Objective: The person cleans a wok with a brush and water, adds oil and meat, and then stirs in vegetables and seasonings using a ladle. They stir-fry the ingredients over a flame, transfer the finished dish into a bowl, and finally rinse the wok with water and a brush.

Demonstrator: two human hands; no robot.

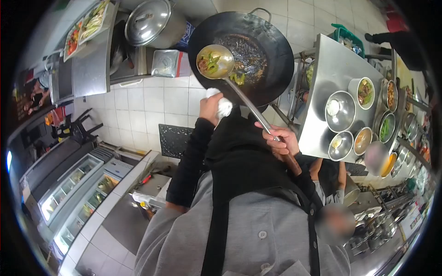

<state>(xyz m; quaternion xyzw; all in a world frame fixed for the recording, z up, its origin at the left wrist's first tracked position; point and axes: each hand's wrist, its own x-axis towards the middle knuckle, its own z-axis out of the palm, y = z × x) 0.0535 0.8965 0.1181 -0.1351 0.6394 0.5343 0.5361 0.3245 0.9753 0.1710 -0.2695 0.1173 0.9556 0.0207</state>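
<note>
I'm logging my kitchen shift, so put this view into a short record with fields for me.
place: kitchen, tiled floor
left hand: holds a white cloth by the near rim of the wok
right hand: grips the ladle by its handle
ladle contents: green pieces, browner pieces, liquid
wok contents: some green pieces, dark residue
right side: steel table bearing a white bowl of mixed food and metal bowls
upper left: lidded pot

The single head view looks steeply down past the wearer's apron [244, 161] to a wok [271, 50], upper centre.
</note>
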